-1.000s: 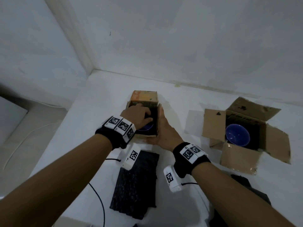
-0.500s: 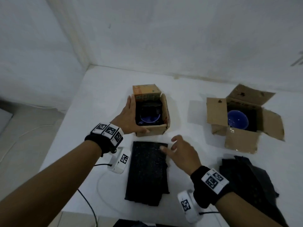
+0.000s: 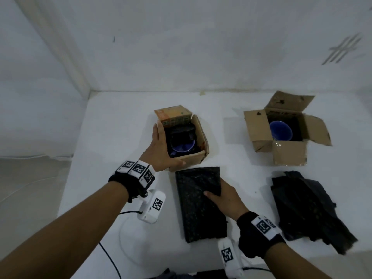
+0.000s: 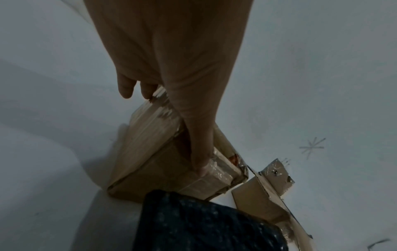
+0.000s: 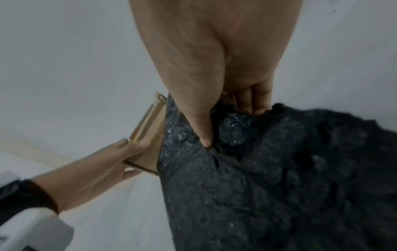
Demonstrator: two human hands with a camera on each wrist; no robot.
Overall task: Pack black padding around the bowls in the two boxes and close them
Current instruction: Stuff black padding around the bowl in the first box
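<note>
The small left box (image 3: 198,156) stands open with a blue bowl (image 3: 182,147) inside and black padding (image 3: 181,130) tucked over the bowl's far side. My left hand (image 3: 162,148) grips the box's near-left corner, fingers along its left wall and thumb on the front edge; the wrist view shows the left hand (image 4: 182,84) on the box (image 4: 163,161). My right hand (image 3: 221,195) pinches the right edge of a flat black padding sheet (image 3: 197,210) lying in front of the box, thumb on top (image 5: 205,135). The right box (image 3: 289,153) is open with a blue bowl (image 3: 280,130).
A crumpled pile of black padding (image 3: 308,210) lies in front of the right box. Both boxes sit on a white table (image 3: 120,137) that meets white walls at the back and left. A cable (image 3: 108,256) trails near the front edge.
My left hand came out of the left box and now holds its left side. My right hand left the box's right wall, dropped to the padding sheet and pinched its edge.
</note>
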